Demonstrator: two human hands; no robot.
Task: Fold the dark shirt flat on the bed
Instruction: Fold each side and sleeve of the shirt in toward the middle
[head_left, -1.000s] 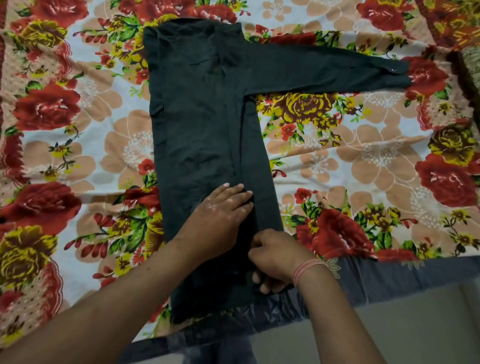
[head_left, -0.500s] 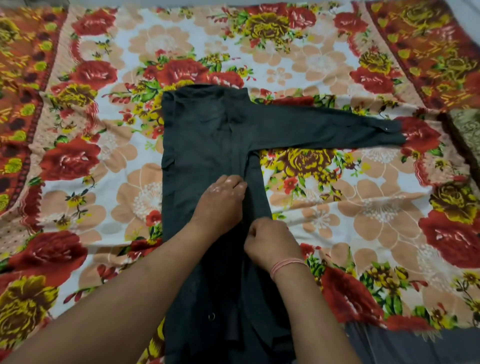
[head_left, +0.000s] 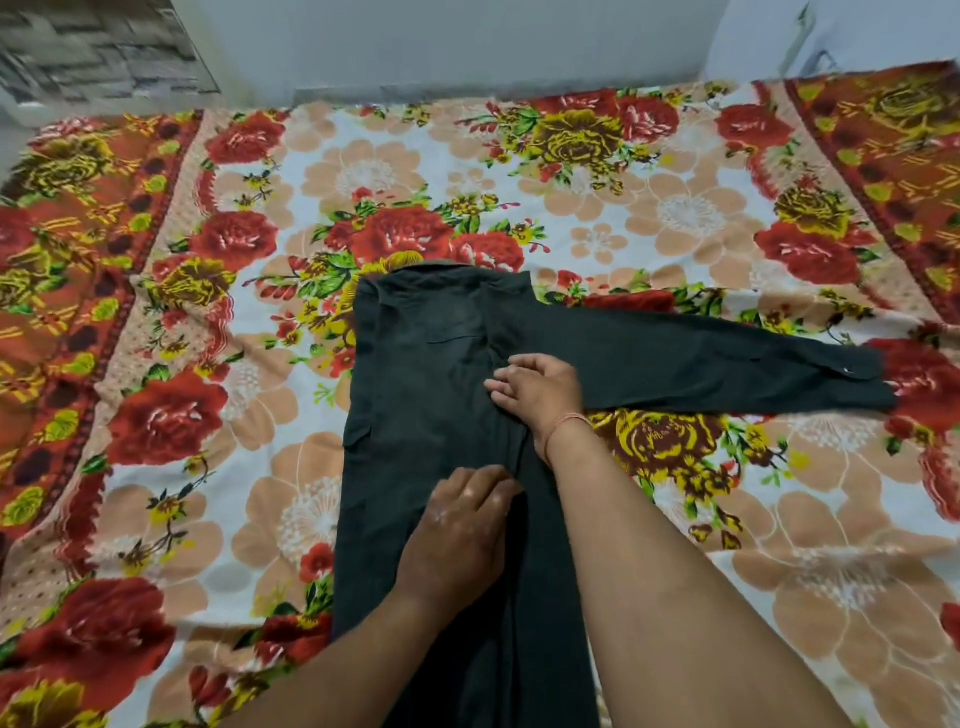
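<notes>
shirt (head_left: 426, 415) spread lengthwise on the flowered bed (head_left: 675, 218), one side folded in, sleeve (head_left: 701, 364) stretched out right | left hand (head_left: 457, 535) flat, grip released, pinning the fold | right hand (head_left: 540, 387) loosely open, smoothing the crease near the collar so the layers stay flat

Dark shirt (head_left: 426, 415) lies flat on the bed — one sleeve stretched rightward.
</notes>
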